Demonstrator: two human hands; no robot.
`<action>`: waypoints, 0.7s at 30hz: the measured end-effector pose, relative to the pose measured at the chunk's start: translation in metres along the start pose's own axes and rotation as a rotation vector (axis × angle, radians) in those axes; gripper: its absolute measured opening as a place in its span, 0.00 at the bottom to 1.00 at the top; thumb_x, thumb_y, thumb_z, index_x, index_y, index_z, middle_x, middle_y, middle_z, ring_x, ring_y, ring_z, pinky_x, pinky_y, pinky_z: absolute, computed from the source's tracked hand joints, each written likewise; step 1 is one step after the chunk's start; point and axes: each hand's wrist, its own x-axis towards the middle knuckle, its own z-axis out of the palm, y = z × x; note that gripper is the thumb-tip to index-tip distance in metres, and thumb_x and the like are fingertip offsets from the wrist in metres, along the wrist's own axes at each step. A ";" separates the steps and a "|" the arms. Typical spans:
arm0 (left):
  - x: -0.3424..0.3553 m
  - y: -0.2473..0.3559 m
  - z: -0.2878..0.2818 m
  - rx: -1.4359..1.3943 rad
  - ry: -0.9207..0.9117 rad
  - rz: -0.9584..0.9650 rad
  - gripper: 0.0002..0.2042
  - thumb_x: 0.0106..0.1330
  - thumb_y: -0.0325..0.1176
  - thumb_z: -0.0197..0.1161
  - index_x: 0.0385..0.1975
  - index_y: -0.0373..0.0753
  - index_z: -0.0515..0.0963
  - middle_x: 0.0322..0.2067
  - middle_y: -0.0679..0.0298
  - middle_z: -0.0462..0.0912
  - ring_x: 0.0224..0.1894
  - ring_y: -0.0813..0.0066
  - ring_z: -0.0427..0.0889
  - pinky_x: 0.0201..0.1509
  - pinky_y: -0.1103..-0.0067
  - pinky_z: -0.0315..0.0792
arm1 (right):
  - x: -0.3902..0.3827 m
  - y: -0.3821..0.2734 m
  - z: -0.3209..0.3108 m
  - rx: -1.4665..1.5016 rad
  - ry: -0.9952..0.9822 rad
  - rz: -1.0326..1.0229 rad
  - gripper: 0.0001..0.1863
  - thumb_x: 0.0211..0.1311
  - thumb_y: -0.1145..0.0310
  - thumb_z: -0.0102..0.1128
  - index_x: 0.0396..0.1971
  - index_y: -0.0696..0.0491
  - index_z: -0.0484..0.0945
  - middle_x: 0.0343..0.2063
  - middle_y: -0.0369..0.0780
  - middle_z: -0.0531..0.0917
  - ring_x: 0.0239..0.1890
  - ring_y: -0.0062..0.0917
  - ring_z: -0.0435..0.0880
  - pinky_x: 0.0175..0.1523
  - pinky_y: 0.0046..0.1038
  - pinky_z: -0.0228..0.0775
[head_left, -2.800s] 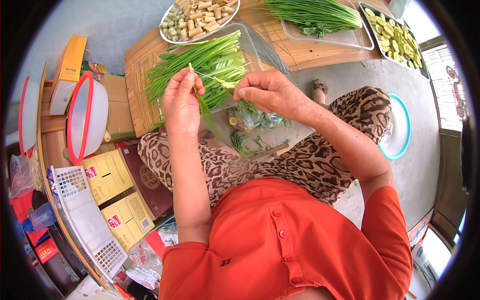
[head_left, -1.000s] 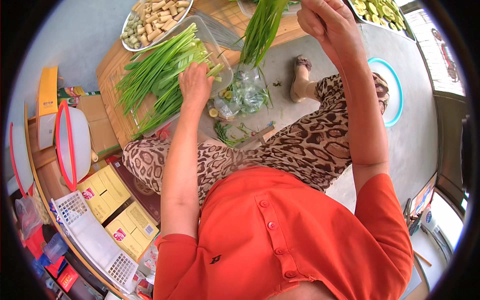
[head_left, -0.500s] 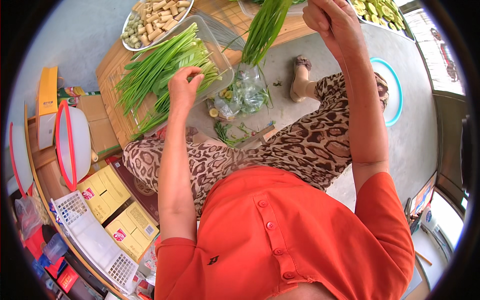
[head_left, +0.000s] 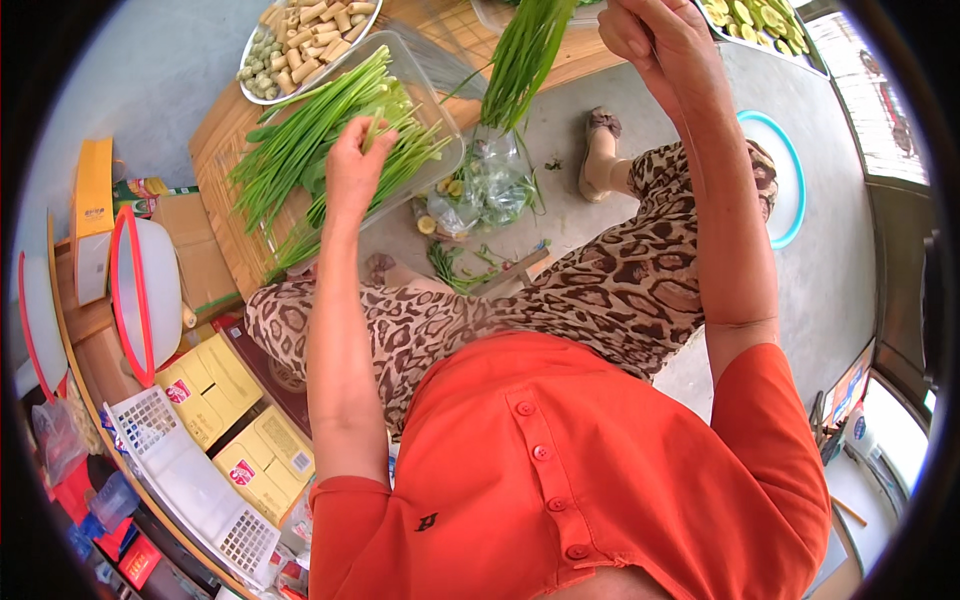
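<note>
My left hand (head_left: 356,165) is over a clear plastic container (head_left: 452,120), with thumb and fingers pinched on a pale green stalk (head_left: 373,131). Under and around the fingers lie long leafy greens (head_left: 290,150) with pale stems, heaped across the container. At the top edge my right hand (head_left: 675,50) is raised and closed. A bunch of long narrow green leaves (head_left: 522,65), like chives, hangs down beside it and appears to be in its grip; the bunch's upper end runs out of view.
A bowl of cut tan pieces and greenish balls (head_left: 310,45) and a tray of green slices (head_left: 755,22) stand on the wooden table (head_left: 215,150). Below lie a clear bag of scraps (head_left: 490,190) and loose trimmings (head_left: 455,265). Yellow boxes (head_left: 262,460) and a white basket (head_left: 185,470) stand left.
My left hand has shifted slightly up and left, and its fingers now pinch a stalk. The hanging bunch and my right hand have moved slightly left.
</note>
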 end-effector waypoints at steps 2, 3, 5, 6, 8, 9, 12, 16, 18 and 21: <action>-0.003 0.016 0.007 0.318 -0.061 -0.034 0.07 0.59 0.31 0.64 0.33 0.36 0.80 0.30 0.61 0.79 0.29 0.74 0.78 0.36 0.77 0.71 | 0.000 0.001 -0.001 0.004 -0.002 0.004 0.11 0.69 0.67 0.51 0.33 0.58 0.77 0.10 0.29 0.66 0.11 0.12 0.59 0.17 0.16 0.50; -0.002 0.011 0.011 0.379 -0.056 0.058 0.08 0.58 0.32 0.65 0.33 0.36 0.80 0.30 0.59 0.79 0.30 0.70 0.78 0.36 0.75 0.71 | 0.000 0.001 0.001 0.009 -0.008 0.007 0.11 0.69 0.67 0.50 0.33 0.58 0.77 0.10 0.29 0.66 0.11 0.12 0.59 0.17 0.16 0.50; 0.004 -0.007 0.021 0.506 -0.037 0.244 0.09 0.55 0.34 0.66 0.32 0.38 0.81 0.30 0.56 0.78 0.31 0.62 0.79 0.36 0.71 0.71 | 0.000 0.001 0.005 0.017 -0.007 0.022 0.10 0.69 0.68 0.51 0.34 0.59 0.77 0.11 0.29 0.66 0.11 0.12 0.60 0.17 0.15 0.50; 0.006 -0.010 0.028 0.489 -0.060 0.235 0.09 0.54 0.34 0.66 0.32 0.38 0.81 0.31 0.55 0.78 0.32 0.55 0.79 0.37 0.68 0.71 | -0.001 0.001 0.005 0.018 -0.006 0.032 0.10 0.69 0.68 0.51 0.34 0.59 0.77 0.11 0.29 0.66 0.11 0.12 0.60 0.17 0.15 0.50; 0.007 -0.018 0.033 0.541 -0.034 0.251 0.08 0.54 0.32 0.66 0.31 0.38 0.80 0.30 0.56 0.78 0.32 0.55 0.79 0.37 0.68 0.71 | -0.001 0.001 0.006 0.037 -0.008 0.061 0.10 0.69 0.68 0.51 0.34 0.59 0.77 0.12 0.28 0.66 0.12 0.11 0.60 0.17 0.15 0.50; 0.008 -0.018 0.035 0.566 -0.026 0.261 0.07 0.54 0.31 0.65 0.31 0.38 0.80 0.30 0.56 0.78 0.31 0.55 0.79 0.36 0.68 0.71 | -0.002 0.002 0.005 0.038 -0.011 0.058 0.10 0.69 0.68 0.51 0.34 0.59 0.77 0.12 0.28 0.66 0.12 0.11 0.60 0.17 0.15 0.49; 0.005 -0.016 0.034 0.402 -0.011 0.217 0.07 0.55 0.30 0.65 0.33 0.37 0.80 0.32 0.56 0.78 0.35 0.56 0.79 0.38 0.68 0.71 | -0.002 0.001 0.004 0.027 -0.004 0.055 0.10 0.69 0.69 0.51 0.34 0.59 0.77 0.12 0.28 0.66 0.12 0.11 0.60 0.17 0.15 0.49; -0.003 -0.007 0.036 0.528 -0.163 0.191 0.12 0.55 0.32 0.66 0.37 0.35 0.80 0.33 0.55 0.80 0.34 0.60 0.80 0.38 0.72 0.71 | -0.005 0.001 0.004 0.007 -0.029 0.068 0.10 0.69 0.69 0.50 0.34 0.59 0.77 0.13 0.28 0.66 0.12 0.11 0.60 0.17 0.14 0.49; -0.003 -0.013 0.039 0.615 -0.159 0.297 0.12 0.55 0.33 0.66 0.38 0.35 0.80 0.34 0.56 0.80 0.34 0.60 0.80 0.39 0.72 0.71 | -0.005 0.001 0.005 0.006 -0.047 0.069 0.10 0.69 0.69 0.50 0.34 0.59 0.77 0.13 0.28 0.66 0.12 0.11 0.60 0.17 0.15 0.49; -0.006 -0.012 0.037 0.564 -0.084 0.310 0.14 0.55 0.33 0.67 0.40 0.35 0.80 0.34 0.55 0.80 0.35 0.61 0.80 0.39 0.74 0.71 | -0.002 0.001 0.009 0.002 -0.044 0.070 0.10 0.69 0.69 0.50 0.33 0.59 0.77 0.13 0.28 0.67 0.12 0.11 0.60 0.17 0.15 0.49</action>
